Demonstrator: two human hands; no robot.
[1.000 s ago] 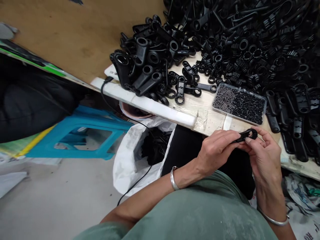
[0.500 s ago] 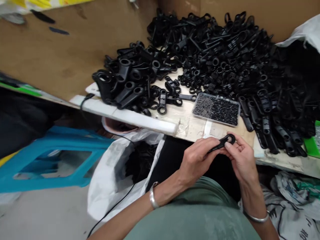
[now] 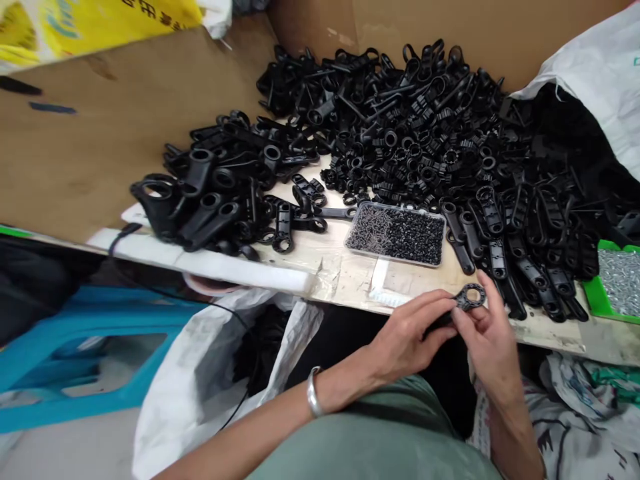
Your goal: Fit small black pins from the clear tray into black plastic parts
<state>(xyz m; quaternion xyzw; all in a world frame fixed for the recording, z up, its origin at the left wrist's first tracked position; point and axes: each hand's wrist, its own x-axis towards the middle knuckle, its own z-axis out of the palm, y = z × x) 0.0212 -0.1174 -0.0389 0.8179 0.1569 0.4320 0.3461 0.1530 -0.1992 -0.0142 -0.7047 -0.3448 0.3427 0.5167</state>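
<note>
Between my hands, just in front of the table edge, is a black plastic handle with a toothed ring end (image 3: 462, 301). My left hand (image 3: 407, 331) is closed around its shaft, most of which the fingers hide. With thumb and fingers, my right hand (image 3: 493, 347) grips it close to the ring, the index finger stretched up beside it. Just beyond the hands sits a clear plastic box (image 3: 395, 257) filled with small dark parts. Similar black handles (image 3: 533, 267) lie heaped to the right of the box.
Piles of black rings (image 3: 410, 150) and larger black handles (image 3: 200, 173) cover the table's back and left. A green tray (image 3: 595, 293) of silvery pieces stands at right. Below hang an open white sack (image 3: 170, 393) and a cable; a blue stool (image 3: 150, 373) stands left.
The camera view has shifted, so the table things appear further left and lower. My hands have turned the handle, its ring now facing up more; both still hold it.
</note>
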